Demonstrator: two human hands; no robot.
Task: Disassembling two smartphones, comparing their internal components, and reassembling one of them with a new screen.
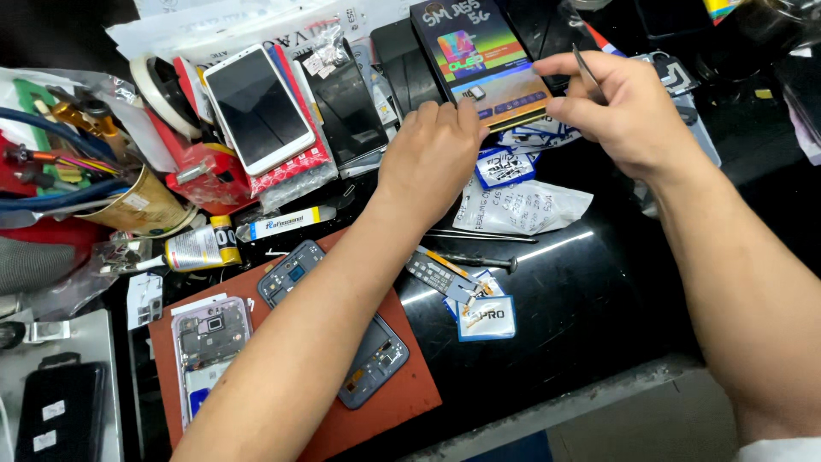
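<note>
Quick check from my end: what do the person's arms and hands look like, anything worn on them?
Both hands are bare: the left hand and right hand show no gloves, rings or watch. Both forearms are uncovered. Only a bit of white sleeve shows at the right arm's upper end.

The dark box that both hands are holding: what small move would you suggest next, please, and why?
Probably lift its near end open. The left hand and right hand both pinch the near edge of the box, and the tweezers are tucked in the right hand, not yet pointed at anything.

Bare black tabletop (590, 308) beside cluttered mat (410, 398)
</note>
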